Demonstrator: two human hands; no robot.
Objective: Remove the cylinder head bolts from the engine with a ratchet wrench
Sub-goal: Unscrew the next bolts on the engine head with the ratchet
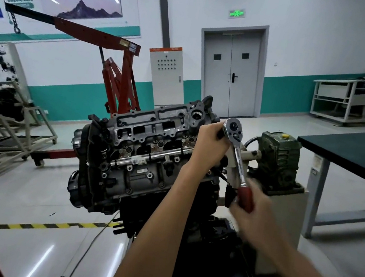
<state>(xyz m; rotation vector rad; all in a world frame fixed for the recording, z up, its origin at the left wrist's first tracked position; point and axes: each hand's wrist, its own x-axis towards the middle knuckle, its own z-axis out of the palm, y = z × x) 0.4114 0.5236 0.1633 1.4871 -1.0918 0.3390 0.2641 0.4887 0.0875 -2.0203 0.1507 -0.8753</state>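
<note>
— Engine first: where does it sit against the two hands?
— The dark grey metal engine lies left of both hands and beneath them, its open top face tilted toward the camera. The forearms hide its lower right part. The stand under it is too dark to read.

— What else is large around the grip?
— A red steel engine hoist stands well beyond the engine, up and left of the hands. A dark-topped workbench with grey legs is well to the right, cut off by the frame edge. An olive-green gearbox with a yellow cap sits just behind the tool's shaft.

— And the tool?
— The chrome ratchet wrench with a red handle slants from its round head, up by the left hand, down to the right hand.

— How are the hands closed?
— The left hand curls its fingers round the part just below the head. A dark bit shows by the thumb, the rest is covered. The right hand is blurred but wraps the red handle.

— The bolts?
— Small round bolt heads dot the engine's top, left of the left hand. I cannot tell which of them hold the head. Whatever the wrench is seated on is hidden behind the left hand.
</note>
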